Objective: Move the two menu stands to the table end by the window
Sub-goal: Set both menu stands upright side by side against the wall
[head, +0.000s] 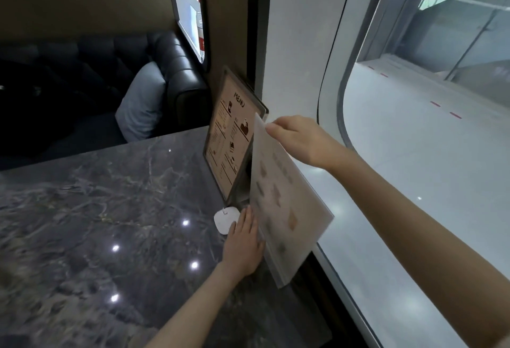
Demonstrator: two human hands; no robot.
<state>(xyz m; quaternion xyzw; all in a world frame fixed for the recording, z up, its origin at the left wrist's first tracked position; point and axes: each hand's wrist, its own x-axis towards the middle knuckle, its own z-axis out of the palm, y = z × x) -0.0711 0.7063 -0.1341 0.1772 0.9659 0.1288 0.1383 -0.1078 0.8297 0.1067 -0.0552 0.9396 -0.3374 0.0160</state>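
A brown menu stand (230, 138) printed "MENU" stands upright at the table's window end, leaning near the wall pillar. A second, pale menu stand (287, 204) is tilted in front of it, along the window edge. My right hand (299, 138) pinches its top corner. My left hand (244, 240) lies flat at its lower left edge, fingers touching the stand's side and resting partly on a small white device.
The dark marble table (110, 223) stretches left and toward me. A small white rounded device (225, 219) lies beside my left hand. A black leather booth seat (171, 63) with a grey cushion (143, 105) sits beyond the table. The window (414, 127) runs along the right.
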